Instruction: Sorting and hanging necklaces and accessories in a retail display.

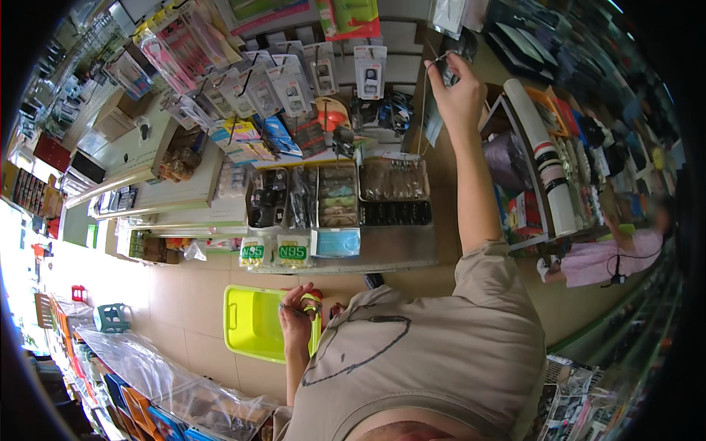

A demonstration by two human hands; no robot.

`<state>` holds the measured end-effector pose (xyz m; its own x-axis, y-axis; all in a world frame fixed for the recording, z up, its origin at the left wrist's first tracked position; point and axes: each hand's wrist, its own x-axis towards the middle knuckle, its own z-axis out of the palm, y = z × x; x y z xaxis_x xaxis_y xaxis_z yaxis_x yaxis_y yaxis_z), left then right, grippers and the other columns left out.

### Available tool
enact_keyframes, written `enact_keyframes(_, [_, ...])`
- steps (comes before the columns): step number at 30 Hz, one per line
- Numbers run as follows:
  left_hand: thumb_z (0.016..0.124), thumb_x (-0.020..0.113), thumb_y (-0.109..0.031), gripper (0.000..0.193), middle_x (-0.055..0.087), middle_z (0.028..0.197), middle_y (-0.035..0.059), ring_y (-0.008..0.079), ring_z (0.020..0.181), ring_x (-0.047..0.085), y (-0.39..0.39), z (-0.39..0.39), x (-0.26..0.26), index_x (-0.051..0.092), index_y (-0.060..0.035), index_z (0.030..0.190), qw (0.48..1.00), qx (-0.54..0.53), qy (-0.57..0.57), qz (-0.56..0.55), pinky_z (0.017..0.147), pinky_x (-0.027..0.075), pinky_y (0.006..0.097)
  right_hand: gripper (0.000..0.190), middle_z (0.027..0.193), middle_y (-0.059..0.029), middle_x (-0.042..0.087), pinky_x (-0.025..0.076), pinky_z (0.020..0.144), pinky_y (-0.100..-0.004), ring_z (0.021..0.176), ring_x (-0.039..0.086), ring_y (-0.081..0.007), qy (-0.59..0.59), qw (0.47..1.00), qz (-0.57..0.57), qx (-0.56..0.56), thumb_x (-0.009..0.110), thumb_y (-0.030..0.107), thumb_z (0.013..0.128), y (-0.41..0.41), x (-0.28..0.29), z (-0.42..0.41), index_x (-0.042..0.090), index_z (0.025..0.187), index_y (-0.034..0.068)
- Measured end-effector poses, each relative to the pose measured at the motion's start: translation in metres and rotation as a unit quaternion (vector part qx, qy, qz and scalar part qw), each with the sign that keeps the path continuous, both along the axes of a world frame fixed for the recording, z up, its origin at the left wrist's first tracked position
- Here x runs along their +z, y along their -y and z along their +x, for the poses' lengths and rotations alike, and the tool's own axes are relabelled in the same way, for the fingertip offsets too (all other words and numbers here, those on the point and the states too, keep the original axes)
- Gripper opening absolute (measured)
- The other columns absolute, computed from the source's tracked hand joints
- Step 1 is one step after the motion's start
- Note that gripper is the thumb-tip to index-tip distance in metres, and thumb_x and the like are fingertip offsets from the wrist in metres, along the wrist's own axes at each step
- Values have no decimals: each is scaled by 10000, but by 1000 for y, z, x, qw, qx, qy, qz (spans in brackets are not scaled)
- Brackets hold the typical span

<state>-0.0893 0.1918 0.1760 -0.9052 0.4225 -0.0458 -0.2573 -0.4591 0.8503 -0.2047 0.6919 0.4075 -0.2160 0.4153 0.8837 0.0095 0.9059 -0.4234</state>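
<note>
Raised at the far right end of the shelf, my right hand (461,91) pinches a thin metal piece (439,58) between thumb and fingertips. Below that grip, a thin cord or chain (423,107) hangs toward the shelf's end. My left hand (299,322) is low by my body, with curled fingers around a small dark metal item (300,311), perhaps a chain; its exact shape is unclear. Beneath and beside that hand, a lime-green plastic basket (242,348) stands on the tiled floor.
Before me, a shelf unit (397,248) holds bins of packaged goods, a blue face mask box (335,243) and N95 mask packs (293,251). Blister packs (290,93) hang above. To the right is a rack with a white roll (543,160); a person (612,256) in pink stands beyond.
</note>
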Motion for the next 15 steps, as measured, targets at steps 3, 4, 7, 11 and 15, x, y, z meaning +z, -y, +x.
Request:
enact_keyframes(3, [932, 538, -668, 719, 587, 1374, 206, 196, 919, 681, -2, 2, -1, 560, -72, 1335, 1000, 15, 13, 21, 594, 495, 238, 408, 973, -179, 733, 567, 796, -383, 874, 721, -310, -12, 1000, -3, 8, 818, 256, 815, -21, -12, -26, 701, 1068, -41])
enact_keyframes(4, [929, 538, -673, 721, 587, 1376, 201, 197, 929, 680, -3, 3, -1, 558, -79, 1338, 999, 20, 15, 19, 595, 497, 240, 399, 966, -175, 732, 566, 786, -388, 864, 721, -311, -13, 999, -25, 15, 811, 250, 816, -26, -15, -33, 701, 1069, -38])
enact_keyframes(7, [915, 526, -705, 744, 580, 1391, 184, 188, 950, 671, -3, 5, -2, 552, -103, 1351, 999, 29, 37, 8, 604, 505, 248, 368, 951, -170, 730, 561, 763, -397, 847, 718, -319, -11, 999, -31, 8, 794, 229, 820, -41, -18, -50, 702, 1062, -33])
enact_keyframes(11, [914, 459, -759, 784, 581, 1397, 167, 191, 978, 659, -10, 9, 3, 553, -119, 1358, 997, 49, 52, -12, 617, 518, 268, 297, 938, -170, 725, 550, 728, -409, 829, 709, -344, -26, 999, 22, -20, 765, 185, 823, -57, -17, -71, 710, 1030, -21])
enact_keyframes(15, [923, 400, -781, 812, 584, 1396, 166, 204, 1000, 654, -12, 8, 15, 552, -116, 1363, 996, 41, 83, 15, 648, 521, 285, 237, 874, -156, 723, 542, 711, -415, 800, 701, -356, -10, 1000, -5, 14, 752, 184, 831, -71, -36, -77, 725, 987, 8])
